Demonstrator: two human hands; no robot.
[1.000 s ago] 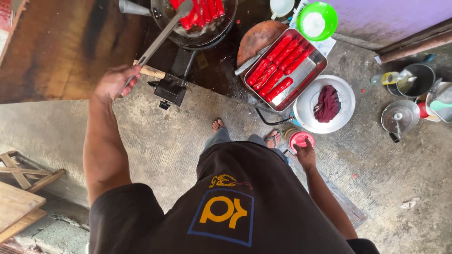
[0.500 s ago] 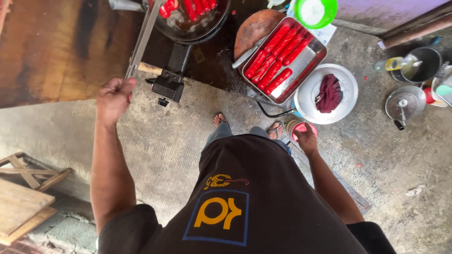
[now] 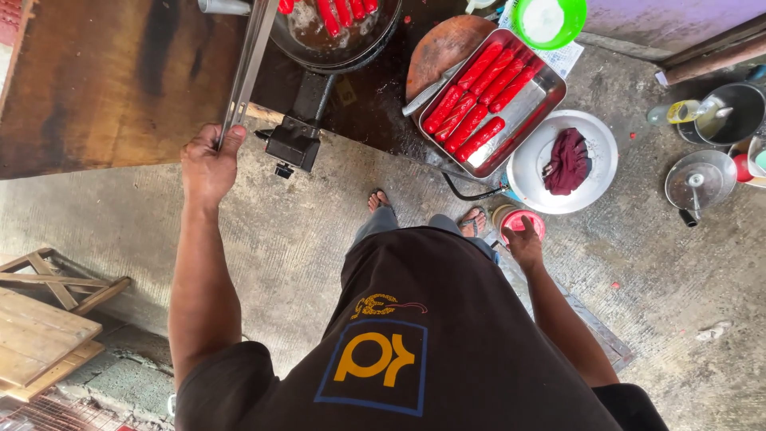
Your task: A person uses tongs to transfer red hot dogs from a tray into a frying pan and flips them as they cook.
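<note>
My left hand (image 3: 209, 164) grips the end of long metal tongs (image 3: 249, 64) that reach up toward a black pan (image 3: 335, 40) holding several red sausages in oil. The pan sits on a small black gas stove (image 3: 297, 137) at the table's edge. My right hand (image 3: 524, 246) hangs low by my side, fingers curled near a small pink-lidded container (image 3: 523, 223) on the floor; whether it touches it I cannot tell. A metal tray (image 3: 527, 100) of several red sausages (image 3: 471, 100) lies right of the pan.
A dark wooden table (image 3: 96, 88) fills the upper left. A white basin with a dark red cloth (image 3: 568, 160), a green bowl (image 3: 549, 20), pots and a lid (image 3: 702, 182) stand on the concrete floor at right. Wooden pallets (image 3: 44, 327) lie at lower left.
My left hand has swung the tongs from a diagonal reach into the pan to nearly upright beside it, and has dropped lower. The view has tilted slightly. The right hand stays low.
</note>
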